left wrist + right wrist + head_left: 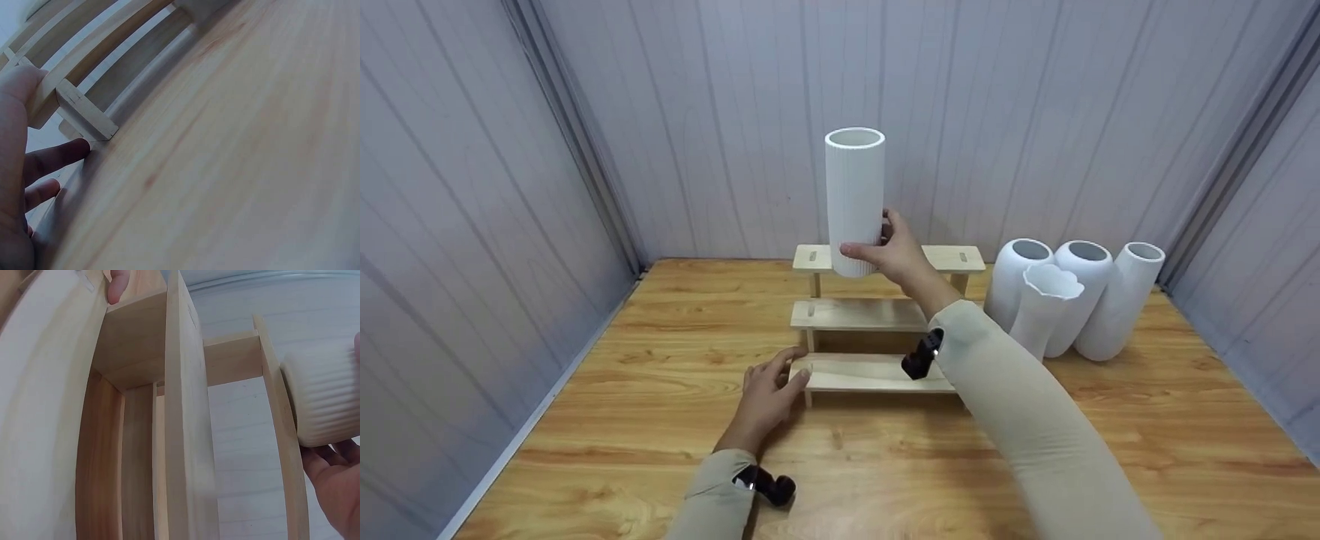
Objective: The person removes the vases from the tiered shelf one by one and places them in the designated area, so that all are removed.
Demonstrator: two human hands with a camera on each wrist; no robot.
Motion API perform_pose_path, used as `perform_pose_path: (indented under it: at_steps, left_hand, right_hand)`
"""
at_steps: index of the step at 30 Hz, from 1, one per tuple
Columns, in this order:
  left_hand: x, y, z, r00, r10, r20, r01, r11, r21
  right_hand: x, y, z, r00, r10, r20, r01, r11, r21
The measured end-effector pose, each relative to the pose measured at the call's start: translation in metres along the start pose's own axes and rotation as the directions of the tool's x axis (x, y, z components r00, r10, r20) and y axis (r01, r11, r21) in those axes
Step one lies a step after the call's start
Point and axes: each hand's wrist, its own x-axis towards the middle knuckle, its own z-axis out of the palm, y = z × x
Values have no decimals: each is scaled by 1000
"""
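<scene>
Grey panelled walls close around a wooden table (607, 420), and on it we see a three-step wooden stand (855, 315) near the back wall. Only the head view shows the four white vases (1072, 296) grouped close together to the right of the stand. The left wrist view shows what the head view shows less well: the left hand's fingers (56, 158) lie straight on the table beside the stand's foot (84, 115). The right wrist view looks along the steps from below, and there the vase's bottom sits right at the edge of the top step (281, 433); we cannot tell if it touches.

The ribbed cylinder vase (854, 199) is white, tall, upright, with an open mouth and fine vertical grooves. It is at the top step, left of its middle.

Our right hand (896, 259) grips the vase low down, the thumb and fingers curled round its base, the sleeved arm stretched forward. Our left hand (771, 390) rests relaxed and flat at the left end of the lowest step and holds nothing.
</scene>
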Motion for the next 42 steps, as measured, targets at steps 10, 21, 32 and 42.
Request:
perform_pose_path:
  at_steps: [10, 21, 32, 42]
  left_hand:
    - [4, -6, 0, 1000, 16, 5, -16, 1000, -14]
    - [7, -7, 2, 1000, -10, -10, 9, 1000, -28]
    - [9, -3, 0, 1000, 20, 1, -20, 1000, -7]
    - [12, -5, 0, 1000, 15, 3, -15, 1000, -4]
  right_hand:
    - [-16, -1, -4, 999, -44, 2, 44, 999, 20]
    - [-36, 6, -12, 995, -100, 3, 100, 994, 32]
    - [-77, -5, -22, 994, -108, 23, 106, 991, 79]
    - [-101, 7, -30, 995, -93, 33, 90, 993, 72]
